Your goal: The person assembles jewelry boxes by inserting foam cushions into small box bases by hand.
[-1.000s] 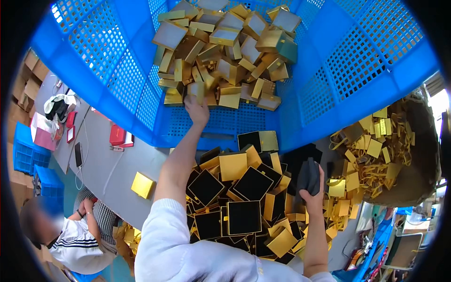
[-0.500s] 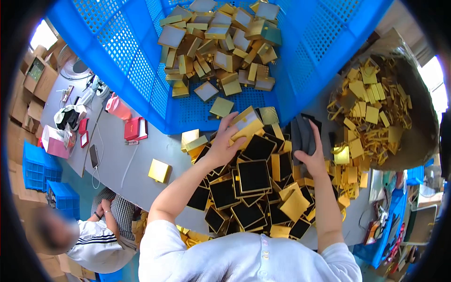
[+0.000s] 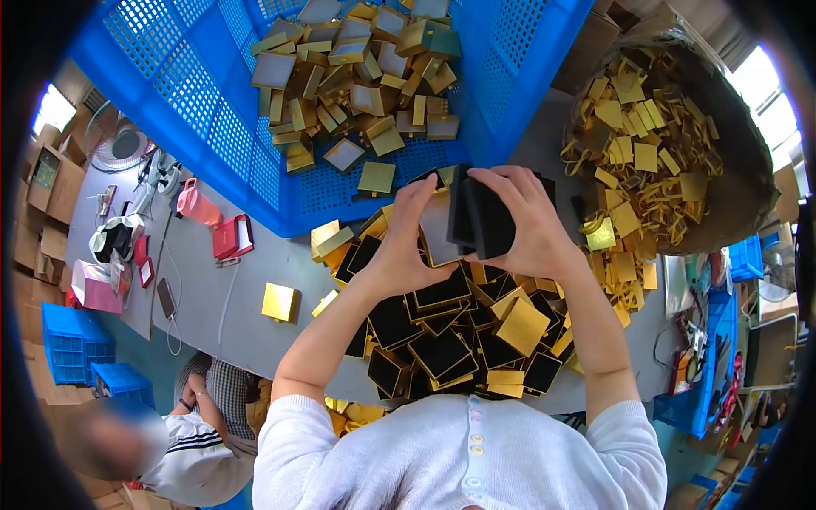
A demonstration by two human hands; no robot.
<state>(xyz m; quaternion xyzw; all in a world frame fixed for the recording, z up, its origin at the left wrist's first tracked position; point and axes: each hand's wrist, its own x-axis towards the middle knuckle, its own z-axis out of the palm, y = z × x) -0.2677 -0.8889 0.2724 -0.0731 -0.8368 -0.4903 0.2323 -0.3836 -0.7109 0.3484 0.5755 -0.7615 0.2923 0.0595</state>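
Observation:
My left hand (image 3: pixel 405 245) is closed on a small gold gift box (image 3: pixel 437 228), whose pale inside shows. Right beside it, my right hand (image 3: pixel 534 223) grips a stack of black pads (image 3: pixel 486 223) with fingers over the top and thumb below. The near edge of the stack meets the box; whether any pad is inside cannot be made out. Below both hands lies a heap of gold boxes with black inserts (image 3: pixel 442 353), several tilted over one another. One closed gold box (image 3: pixel 280 302) sits apart on the grey table (image 3: pixel 246 340).
A blue perforated crate (image 3: pixel 212 144) holding many gold boxes with pale insides stands in front. On the right, a large bag (image 3: pixel 748 170) spills gold lids and ribbons. Red boxes (image 3: pixel 231 236) and a phone (image 3: pixel 165 297) lie leftward. Another person (image 3: pixel 200 450) sits at lower left.
My right hand has lifted the black pads and brought them left against the gold box. My left hand has raised that box slightly, and the head view has shifted rightward.

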